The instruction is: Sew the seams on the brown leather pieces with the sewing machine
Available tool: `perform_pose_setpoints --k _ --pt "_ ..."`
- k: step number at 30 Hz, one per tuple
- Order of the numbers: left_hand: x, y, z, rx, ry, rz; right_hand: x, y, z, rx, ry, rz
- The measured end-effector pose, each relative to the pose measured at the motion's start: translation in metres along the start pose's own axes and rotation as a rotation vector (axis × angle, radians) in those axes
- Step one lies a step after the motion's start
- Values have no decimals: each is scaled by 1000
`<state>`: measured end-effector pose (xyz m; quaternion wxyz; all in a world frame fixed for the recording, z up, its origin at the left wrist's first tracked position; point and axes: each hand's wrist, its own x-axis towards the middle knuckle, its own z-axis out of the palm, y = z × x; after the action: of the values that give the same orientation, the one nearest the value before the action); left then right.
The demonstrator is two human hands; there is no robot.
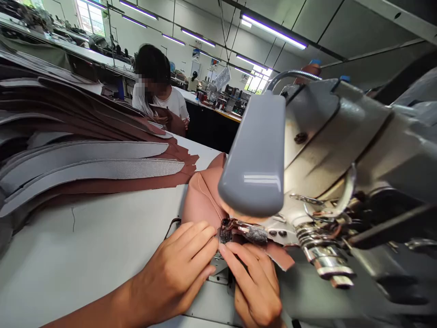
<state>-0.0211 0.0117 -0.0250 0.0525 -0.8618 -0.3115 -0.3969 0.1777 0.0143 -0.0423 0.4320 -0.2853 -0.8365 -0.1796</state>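
Observation:
A pink leather piece (201, 200) with a stitched seam lies under the presser foot (225, 231) of a sewing machine (314, 132). Just left of the foot, my left hand (186, 264) grips the near edge of the leather, its fingers bent together over it and the thumb lower down. My right hand (254, 275) is closed at the edge right in front of the foot, with the index fingertip close to the left fingers. A strip of the leather sticks out beyond the right hand. The needle and the spot where the fingertips meet the leather are partly hidden.
A grey lamp head (254, 159) hangs over the sewing spot. Stacked brown and grey leather pieces (92, 164) cover the left rear of the white table (85, 255). A loose thread (73, 219) lies there. Another person (160, 91) sits across, holding a brown piece.

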Motion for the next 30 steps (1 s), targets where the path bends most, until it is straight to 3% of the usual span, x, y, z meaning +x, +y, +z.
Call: perform_pose_setpoints --k 4,10,17,30 --pt "-2 -2 2 5 -11 -7 -7 1 0 8 116 3" --pt "-1 -2 3 38 -20 -24 -13 5 -5 -232 251 182" --pt "3 0 0 33 -44 -36 -12 19 -13 -281 265 123" --pt "0 3 -2 60 -87 -52 -10 20 -4 -269 336 182"
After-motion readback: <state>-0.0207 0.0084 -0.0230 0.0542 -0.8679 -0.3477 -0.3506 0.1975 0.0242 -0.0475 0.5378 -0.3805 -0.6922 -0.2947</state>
